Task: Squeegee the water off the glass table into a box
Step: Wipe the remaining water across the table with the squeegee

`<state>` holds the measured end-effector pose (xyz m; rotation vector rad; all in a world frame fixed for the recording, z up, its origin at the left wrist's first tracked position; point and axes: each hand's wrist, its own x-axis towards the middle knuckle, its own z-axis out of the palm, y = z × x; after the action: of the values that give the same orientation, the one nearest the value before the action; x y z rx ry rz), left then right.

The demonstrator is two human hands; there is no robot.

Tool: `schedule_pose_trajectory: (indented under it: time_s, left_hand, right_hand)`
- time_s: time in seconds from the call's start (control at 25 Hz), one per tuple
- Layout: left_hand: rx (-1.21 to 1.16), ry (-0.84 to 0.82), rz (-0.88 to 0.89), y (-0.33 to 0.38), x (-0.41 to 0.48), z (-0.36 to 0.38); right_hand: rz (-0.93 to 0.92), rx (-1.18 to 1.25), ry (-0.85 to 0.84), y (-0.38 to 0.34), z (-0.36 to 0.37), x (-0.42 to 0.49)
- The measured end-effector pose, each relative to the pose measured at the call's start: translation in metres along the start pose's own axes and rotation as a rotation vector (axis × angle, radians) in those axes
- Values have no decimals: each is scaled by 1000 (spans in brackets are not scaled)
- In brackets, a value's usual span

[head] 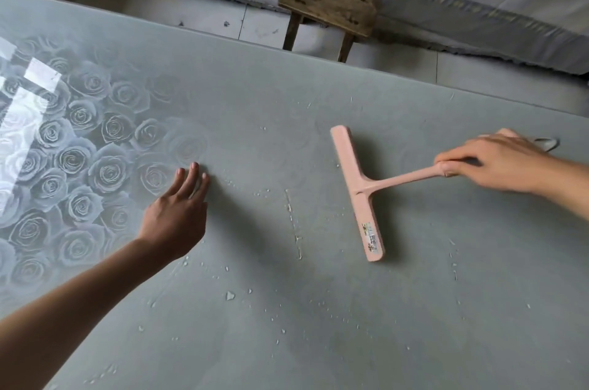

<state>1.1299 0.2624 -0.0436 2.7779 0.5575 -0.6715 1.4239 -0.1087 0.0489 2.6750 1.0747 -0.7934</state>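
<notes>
The right hand [487, 163] had its fingers [454, 163] wrapped round the handle end of the pink squeegee [360, 192]. Its blade lay on the glass surface [318, 342] out beyond them, seemingly to drag the thin line of water [293, 220] just past it. The left hand [178, 214] was spread flat, fingers released, apparently bracing. I saw no box.

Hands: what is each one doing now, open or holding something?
Left hand: open, fingers straight, holding nothing.
Right hand: grips the pink squeegee by its handle.
</notes>
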Motion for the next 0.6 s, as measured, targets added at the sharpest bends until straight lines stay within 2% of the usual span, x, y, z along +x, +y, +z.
schedule_pose_trajectory:
  time_s: [0.12,0.24,0.28,0.36,0.48,0.6]
  left_hand:
    - [-13,1,-3,1,-1,0]
    - [-34,3,-13,-1,-1,0]
    - [-41,0,-9,-2,-1,0]
    - [-58,5,14,-6,-1,0]
    - [-136,26,39,-10,0,2]
    - [-290,39,60,-16,-1,0]
  right_hand:
    - [-60,-11,17,-54,21,13]
    - [-268,-18,52,-124,41,18]
    - [-274,5,55,-122,32,18]
    - [-167,13,13,-88,5,20]
    - [-56,-146,-3,-52,-11,8]
    - [-126,-111,2,-119,24,10]
